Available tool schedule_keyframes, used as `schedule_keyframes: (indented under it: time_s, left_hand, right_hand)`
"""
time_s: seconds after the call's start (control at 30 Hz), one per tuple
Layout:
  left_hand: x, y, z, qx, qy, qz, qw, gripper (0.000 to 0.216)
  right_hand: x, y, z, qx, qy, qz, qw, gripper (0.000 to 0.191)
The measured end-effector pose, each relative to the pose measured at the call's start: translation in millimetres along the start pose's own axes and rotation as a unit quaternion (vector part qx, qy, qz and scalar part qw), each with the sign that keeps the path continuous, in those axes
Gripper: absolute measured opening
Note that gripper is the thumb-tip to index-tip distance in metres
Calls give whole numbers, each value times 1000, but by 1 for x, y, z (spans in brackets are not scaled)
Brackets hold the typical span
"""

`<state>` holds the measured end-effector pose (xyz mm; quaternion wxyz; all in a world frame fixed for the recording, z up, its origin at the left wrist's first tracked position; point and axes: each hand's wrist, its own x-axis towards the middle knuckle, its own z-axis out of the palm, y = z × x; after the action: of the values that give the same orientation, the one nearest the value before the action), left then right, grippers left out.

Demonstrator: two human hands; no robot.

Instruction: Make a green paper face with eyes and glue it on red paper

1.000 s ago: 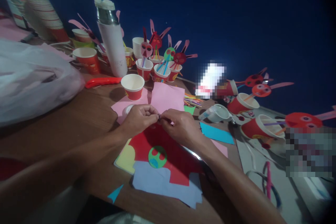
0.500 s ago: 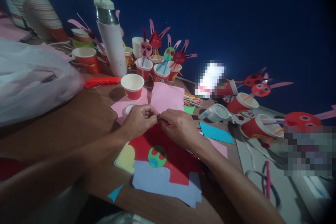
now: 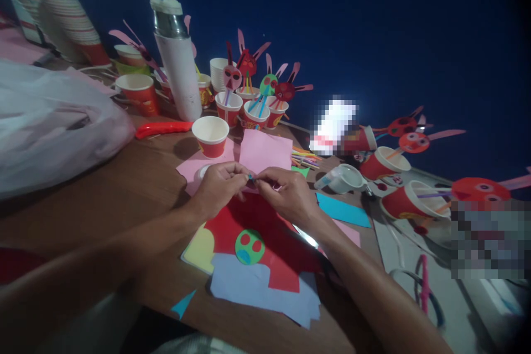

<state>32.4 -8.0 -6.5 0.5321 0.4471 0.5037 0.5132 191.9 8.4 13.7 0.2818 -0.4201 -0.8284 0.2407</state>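
Observation:
My left hand (image 3: 218, 191) and my right hand (image 3: 288, 193) meet above the red paper (image 3: 282, 257), thumb and fingers pinched. Between their fingertips shows a tiny bluish piece (image 3: 250, 176), too small to name surely. Below them lies a green paper disc (image 3: 249, 257) with two red spots and a blue patch, like a face. A shiny metal blade (image 3: 306, 236) lies partly hidden under my right forearm. Beyond my fingers is a pink paper sheet (image 3: 265, 150); a white round object (image 3: 203, 171) sits beside my left hand.
A paper cup (image 3: 210, 138) stands ahead, with a white flask (image 3: 178, 74) behind it. Cups holding paper rabbit faces (image 3: 269, 86) line the back and right. A plastic bag (image 3: 62, 133) fills the left. Pale blue paper (image 3: 240, 282) and blue paper (image 3: 343, 210) lie nearby.
My right hand's fingers have shifted and straightened, so the bluish piece between the fingertips now shows. More of the metal blade is visible by my right forearm.

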Motion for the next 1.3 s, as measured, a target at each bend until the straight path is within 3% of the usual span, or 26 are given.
schedule_keyframes:
  time_s: [0.4, 0.8, 1.03, 1.3]
  left_hand:
    - [0, 3, 0, -60, -11, -35, 998, 12]
    - [0, 6, 1, -70, -10, -27, 997, 12]
    - [-1, 1, -2, -53, -27, -10, 998, 8]
    - [-2, 4, -4, 4, -51, -18, 998, 10]
  right_hand:
    - [4, 4, 0, 193, -62, 101, 974, 19]
    - [5, 8, 6, 286, -31, 133, 948, 15]
    - [11, 8, -6, 330, 0, 163, 930, 15]
    - [12, 17, -7, 371, -66, 165, 911, 22]
